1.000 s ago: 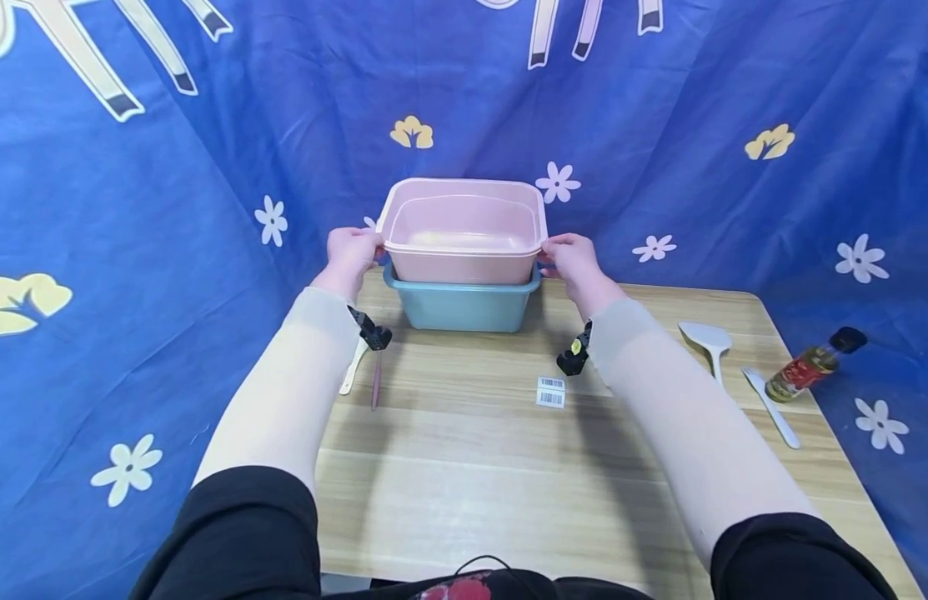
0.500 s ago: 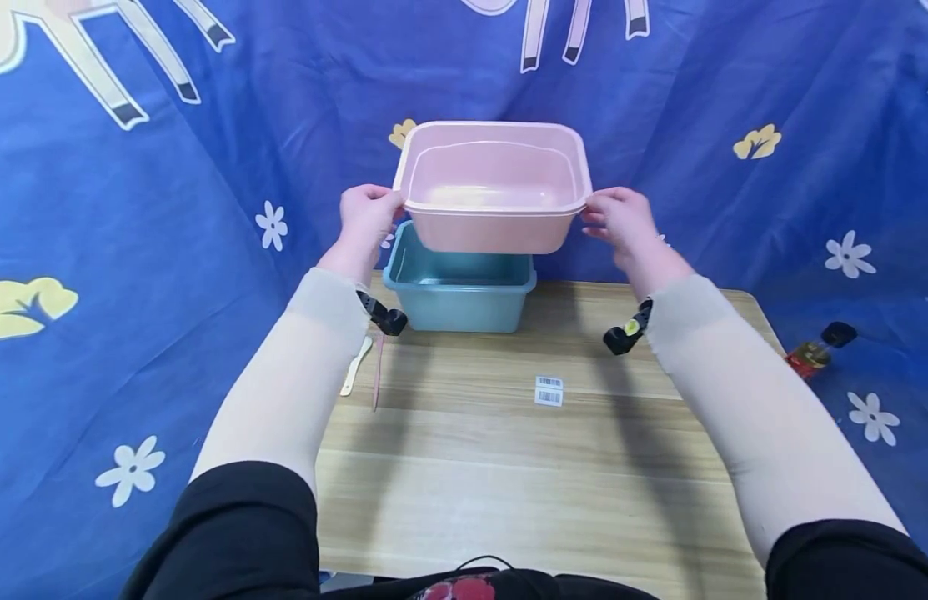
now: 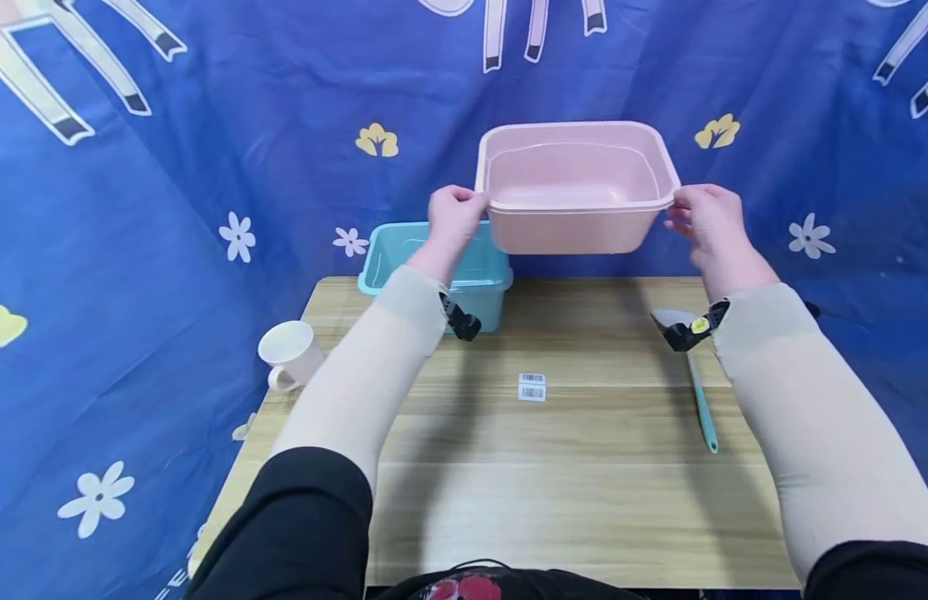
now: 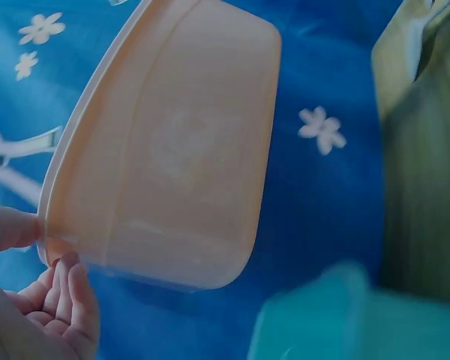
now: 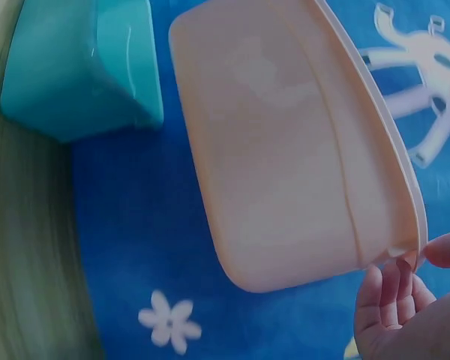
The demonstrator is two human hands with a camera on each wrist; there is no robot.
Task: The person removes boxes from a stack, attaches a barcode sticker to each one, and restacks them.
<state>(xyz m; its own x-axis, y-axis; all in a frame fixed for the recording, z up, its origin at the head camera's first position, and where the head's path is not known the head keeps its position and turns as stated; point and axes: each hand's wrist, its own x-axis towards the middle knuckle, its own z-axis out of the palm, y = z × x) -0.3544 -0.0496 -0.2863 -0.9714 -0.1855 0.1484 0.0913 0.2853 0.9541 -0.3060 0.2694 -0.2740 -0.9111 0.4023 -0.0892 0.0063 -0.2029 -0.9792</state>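
Observation:
A pink plastic basin (image 3: pixel 576 229) hangs in the air above the back of the table, roughly level. My left hand (image 3: pixel 454 218) pinches its left rim between thumb and fingers. At the opposite end, my right hand (image 3: pixel 707 221) pinches the right rim the same way. Both wrist views show the basin's outer side and the fingertips at its rim. Lower and to the left, a teal basin (image 3: pixel 479 302) stands on the table, partly hidden behind my left hand and forearm; the pink one overlaps its right corner in the head view.
On the wooden table (image 3: pixel 584 467), a white mug (image 3: pixel 291 354) stands at the left edge. A spatula with a teal handle (image 3: pixel 702 408) lies at the right, partly behind my right wrist. A barcode label (image 3: pixel 532 387) is in the middle. Blue patterned cloth (image 3: pixel 298 125) hangs behind.
Both hands have lifted the pink basin up out of the teal basin and carried it to the right. The teal basin stays on the table. The head view has turned right.

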